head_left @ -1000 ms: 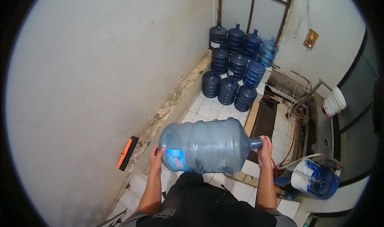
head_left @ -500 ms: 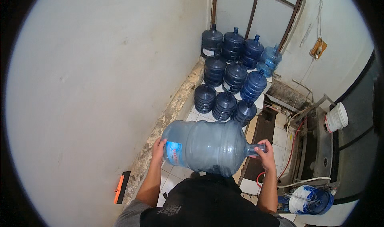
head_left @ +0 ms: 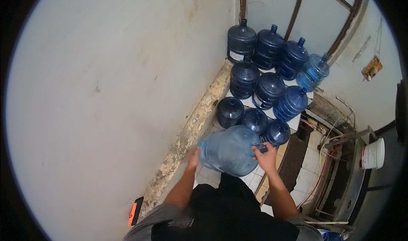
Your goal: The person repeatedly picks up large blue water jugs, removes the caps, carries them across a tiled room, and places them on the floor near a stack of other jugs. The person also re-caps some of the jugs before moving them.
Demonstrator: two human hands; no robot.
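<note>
A pale blue, see-through water jug [head_left: 229, 151] is held between my two hands, in front of my dark shirt. It lies tilted, with its neck end toward the right and partly toward me. My right hand [head_left: 266, 157] is closed around the neck. At the other end, my left hand [head_left: 194, 159] presses against the base, its fingers partly hidden by the jug. Just beyond stand several darker blue jugs; the closest are a dark jug [head_left: 230, 112], a middle one [head_left: 255, 120] and another at the right [head_left: 276, 133], partly behind the held jug.
More upright jugs [head_left: 268, 90] fill a white tiled step [head_left: 294, 123] and the far corner. A crumbling ledge [head_left: 191, 122] runs along the left wall. At right are a drain channel [head_left: 293, 162], hoses and a white bucket [head_left: 374, 154]. An orange-and-black squeegee head [head_left: 135, 211] leans lower left.
The jug has swung from lying broadside to a tilt that turns its neck end more toward me. Both hands have moved closer together with it, nearer the standing jugs. The view has shifted too.
</note>
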